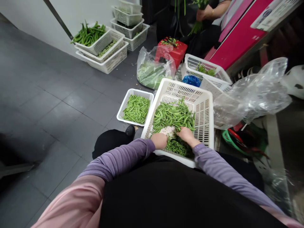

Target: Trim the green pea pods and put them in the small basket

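Many green pods, likely light, crisp, best pinched near the tips, lie just beyond my curled left hand and right hand; whether either grips, I cannot tell.

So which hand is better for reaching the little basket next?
Probably the left hand: it is closer to the little basket, which sits on that side. The right hand is farther over, inside the big basket, and would likely reach past the left.

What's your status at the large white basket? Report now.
Left hand curled over large white basket, grip unclear. Right hand at near edge of green pods, grip unclear. Nothing visibly blocking either.
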Tool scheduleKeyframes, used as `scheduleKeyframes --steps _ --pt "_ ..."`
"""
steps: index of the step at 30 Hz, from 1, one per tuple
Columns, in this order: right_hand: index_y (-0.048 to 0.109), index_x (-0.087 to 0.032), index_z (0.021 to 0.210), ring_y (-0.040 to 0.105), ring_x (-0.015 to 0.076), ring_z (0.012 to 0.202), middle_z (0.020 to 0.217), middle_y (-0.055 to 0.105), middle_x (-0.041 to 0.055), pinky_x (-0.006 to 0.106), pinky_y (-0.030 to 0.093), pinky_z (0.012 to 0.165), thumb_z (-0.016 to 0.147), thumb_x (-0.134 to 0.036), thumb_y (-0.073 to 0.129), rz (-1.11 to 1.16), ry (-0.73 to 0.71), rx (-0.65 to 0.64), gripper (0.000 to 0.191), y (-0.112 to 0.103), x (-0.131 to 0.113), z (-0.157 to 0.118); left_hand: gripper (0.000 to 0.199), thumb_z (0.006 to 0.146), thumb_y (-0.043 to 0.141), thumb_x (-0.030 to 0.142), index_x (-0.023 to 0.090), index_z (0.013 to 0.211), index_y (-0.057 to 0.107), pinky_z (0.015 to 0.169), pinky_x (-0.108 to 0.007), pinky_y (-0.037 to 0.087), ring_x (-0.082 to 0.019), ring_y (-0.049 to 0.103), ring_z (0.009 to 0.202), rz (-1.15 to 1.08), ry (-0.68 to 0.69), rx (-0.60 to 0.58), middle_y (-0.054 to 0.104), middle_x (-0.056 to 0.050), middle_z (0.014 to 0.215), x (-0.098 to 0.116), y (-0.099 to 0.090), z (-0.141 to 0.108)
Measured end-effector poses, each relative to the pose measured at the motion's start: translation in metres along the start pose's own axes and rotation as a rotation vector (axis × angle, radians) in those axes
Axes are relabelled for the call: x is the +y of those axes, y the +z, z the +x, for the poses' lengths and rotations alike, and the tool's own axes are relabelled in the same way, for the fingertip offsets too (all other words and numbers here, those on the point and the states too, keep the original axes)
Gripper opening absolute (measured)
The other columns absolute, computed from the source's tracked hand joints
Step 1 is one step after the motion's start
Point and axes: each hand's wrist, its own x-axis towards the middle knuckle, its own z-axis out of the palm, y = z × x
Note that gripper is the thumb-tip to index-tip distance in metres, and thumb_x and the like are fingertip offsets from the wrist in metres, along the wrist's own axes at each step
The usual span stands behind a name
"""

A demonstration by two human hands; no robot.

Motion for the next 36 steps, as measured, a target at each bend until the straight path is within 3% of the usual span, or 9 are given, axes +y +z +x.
scheduleKeyframes --steps 7,11,14,17,20,23,26,33,36 --pt "0.061 -0.017 0.074 0.055 0.0141 0.064 0.068 0.061 -0.0005 0.025 0.041 0.064 0.068 -0.032 0.056 0.446 -0.293 -0.028 0.017 -0.026 -0.001 -0.048 0.026 0.078 0.045 0.03 0.014 0.095 0.055 0.052 -0.02 0.042 -0.009 0.052 0.049 -0.651 -0.091 0.174 0.058 0.0 0.064 0.0 0.008 0.016" --pt "0.06 -0.018 0.077 0.056 0.015 0.069 0.074 0.062 -0.0003 0.027 0.041 0.07 0.068 -0.028 0.057 0.469 -0.379 -0.024 0.014 -0.026 -0.016 -0.067 0.017 0.076 0.048 0.029 0.014 0.08 0.055 0.042 -0.017 0.037 -0.007 0.048 0.042 -0.799 -0.003 0.16 0.051 0.004 0.054 0.005 0.01 0.014" --pt "0.06 -0.018 0.08 0.056 0.0171 0.076 0.081 0.062 0.0029 0.028 0.041 0.073 0.07 -0.024 0.055 0.334 -0.402 0.063 0.013 -0.026 -0.02 -0.074 0.01 0.074 0.05 0.023 0.014 0.072 0.052 0.04 -0.016 0.036 -0.007 0.047 0.04 -0.832 -0.056 0.164 0.048 0.005 0.048 0.003 0.01 0.012" --pt "0.059 -0.017 0.09 0.054 0.0217 0.084 0.088 0.06 0.0082 0.03 0.041 0.073 0.072 -0.019 0.052 0.005 -0.442 0.247 0.02 -0.027 -0.019 -0.082 0.005 0.074 0.049 0.018 0.014 0.071 0.047 0.037 -0.017 0.037 -0.007 0.047 0.037 -0.943 -0.257 0.21 0.05 0.004 0.05 -0.002 0.008 0.012" --pt "0.057 -0.017 0.097 0.052 0.0224 0.085 0.087 0.058 0.0091 0.03 0.041 0.072 0.073 -0.019 0.052 -0.187 -0.55 0.297 0.025 -0.023 -0.022 -0.093 0.005 0.077 0.046 0.016 0.013 0.073 0.044 0.037 -0.019 0.04 -0.007 0.049 0.037 -1.168 -0.415 0.171 0.054 0.002 0.055 -0.003 0.003 0.01" --pt "0.057 -0.017 0.096 0.051 0.0209 0.082 0.084 0.057 0.0079 0.028 0.041 0.071 0.074 -0.021 0.052 -0.187 -0.578 0.304 0.022 -0.015 -0.029 -0.1 0.01 0.077 0.049 0.017 0.012 0.071 0.043 0.039 -0.02 0.042 -0.008 0.051 0.039 -1.347 -0.383 0.02 0.057 -0.001 0.056 0.002 -0.001 0.004" --pt "0.058 -0.017 0.09 0.051 0.0213 0.081 0.082 0.057 0.0077 0.029 0.041 0.07 0.072 -0.016 0.053 -0.162 -0.559 0.299 0.019 -0.009 -0.033 -0.099 0.013 0.076 0.052 0.016 0.011 0.067 0.044 0.038 -0.018 0.041 -0.007 0.049 0.038 -1.387 -0.347 -0.01 0.056 0.0 0.052 0.007 0.0 -0.004" --pt "0.06 -0.019 0.082 0.056 0.0181 0.079 0.082 0.063 0.0038 0.03 0.042 0.075 0.073 -0.022 0.055 0.45 -0.449 0.269 0.011 -0.016 -0.029 -0.096 0.013 0.076 0.053 0.02 0.012 0.068 0.046 0.035 -0.016 0.037 -0.005 0.045 0.035 -1.361 -0.183 0.117 0.054 0.001 0.052 0.013 0.0 -0.012" --pt "0.061 -0.019 0.079 0.057 0.0178 0.078 0.081 0.064 0.0031 0.032 0.041 0.077 0.071 -0.028 0.058 0.672 -0.379 0.252 0.012 -0.02 -0.032 -0.099 0.017 0.077 0.05 0.024 0.012 0.066 0.046 0.036 -0.016 0.035 -0.003 0.042 0.035 -1.43 -0.073 0.074 0.053 0.001 0.054 0.015 -0.003 -0.011"
